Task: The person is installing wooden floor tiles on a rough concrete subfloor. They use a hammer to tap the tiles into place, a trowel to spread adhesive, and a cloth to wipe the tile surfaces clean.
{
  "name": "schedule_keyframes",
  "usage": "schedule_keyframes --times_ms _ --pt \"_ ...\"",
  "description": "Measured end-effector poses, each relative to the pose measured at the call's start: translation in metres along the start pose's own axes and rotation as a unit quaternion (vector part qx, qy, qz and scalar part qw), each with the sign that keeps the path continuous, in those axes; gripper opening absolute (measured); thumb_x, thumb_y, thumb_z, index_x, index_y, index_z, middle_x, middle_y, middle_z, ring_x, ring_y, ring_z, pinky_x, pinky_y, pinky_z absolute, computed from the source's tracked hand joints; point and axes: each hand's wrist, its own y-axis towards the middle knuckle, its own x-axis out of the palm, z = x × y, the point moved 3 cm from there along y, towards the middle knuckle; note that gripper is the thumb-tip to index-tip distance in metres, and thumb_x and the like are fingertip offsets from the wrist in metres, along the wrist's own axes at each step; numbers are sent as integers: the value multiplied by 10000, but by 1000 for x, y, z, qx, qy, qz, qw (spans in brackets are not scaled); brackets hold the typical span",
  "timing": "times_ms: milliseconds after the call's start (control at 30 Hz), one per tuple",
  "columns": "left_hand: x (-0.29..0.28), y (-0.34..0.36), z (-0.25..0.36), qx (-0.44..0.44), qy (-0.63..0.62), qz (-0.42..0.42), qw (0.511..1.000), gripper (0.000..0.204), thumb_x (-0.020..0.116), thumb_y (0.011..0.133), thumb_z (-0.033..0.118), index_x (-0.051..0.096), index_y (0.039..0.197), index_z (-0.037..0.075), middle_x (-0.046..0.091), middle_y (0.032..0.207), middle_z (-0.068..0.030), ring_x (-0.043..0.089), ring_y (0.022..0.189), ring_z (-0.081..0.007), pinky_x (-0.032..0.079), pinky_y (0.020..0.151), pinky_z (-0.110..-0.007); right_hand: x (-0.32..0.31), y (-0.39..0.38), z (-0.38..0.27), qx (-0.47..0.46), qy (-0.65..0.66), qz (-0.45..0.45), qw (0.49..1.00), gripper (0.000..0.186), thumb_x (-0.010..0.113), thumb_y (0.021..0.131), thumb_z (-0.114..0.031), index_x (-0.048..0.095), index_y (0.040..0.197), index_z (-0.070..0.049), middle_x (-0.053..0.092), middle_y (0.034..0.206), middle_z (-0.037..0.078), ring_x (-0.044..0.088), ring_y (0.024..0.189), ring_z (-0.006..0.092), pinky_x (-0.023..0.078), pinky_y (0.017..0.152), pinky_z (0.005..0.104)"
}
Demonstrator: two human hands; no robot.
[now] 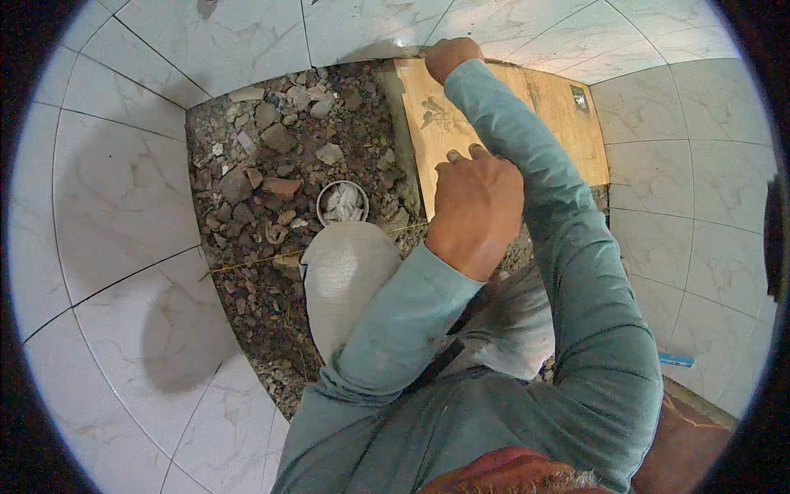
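Tan, flower-marked tile (pixel 444 111) lies near the far white wall (pixel 370 29), right of the loose rubble (pixel 239 185). The left hand (pixel 477 210), fingers bent, is over its near part; the right hand (pixel 453 59) curls at its far edge. Whether either grips anything, one cannot tell. A round container (pixel 319 203) sits in the rubble.

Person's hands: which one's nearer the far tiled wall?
The right hand, at the far edge of the tan floor tile, close to the tiled wall; the left hand is nearer the body, beside the right forearm.
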Motion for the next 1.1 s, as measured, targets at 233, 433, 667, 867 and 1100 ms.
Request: schedule_keyframes --times_ms 233,433,667,867,1100 --pt "0 11 8 -22 -94 -93 991 229 641 874 179 763 906 -13 730 989 -286 735 922 -433 594 803 -532 -69 -16 -58 -224 270 62 934 489 573 1022 -478 611 1373 -139 710 1178 182 673 1100 412 548 920 517" --pt "-3 7 -10 -48 -45 -121 991 319 560 952 272 740 942 9 714 1004 -267 694 964 -460 552 864 -556 -3 -47 -29 -197 269 119 935 508 515 1022 -544 628 1261 -111 730 1007 235 714 984 430 577 799 544" --pt "8 8 -7 -25 -56 -124 990 300 543 971 265 692 956 5 685 970 -281 657 938 -489 510 829 -591 95 -157 166 108 524 -83 841 485 583 995 -581 605 1179 -133 616 770 78 582 583 182 520 510 362" --pt "12 18 -1 -20 -43 -114 992 292 533 982 254 678 958 2 680 962 -283 651 927 -495 504 818 -601 173 -166 267 246 612 -104 744 362 679 977 -443 542 981 -108 539 672 39 530 522 167 443 438 365" --pt "23 30 2 -47 -25 -136 989 284 543 985 259 672 961 7 684 954 -277 653 922 -495 511 794 -597 210 -112 269 209 539 -129 806 440 452 1101 -391 548 920 -1 543 661 110 492 520 221 447 504 438"
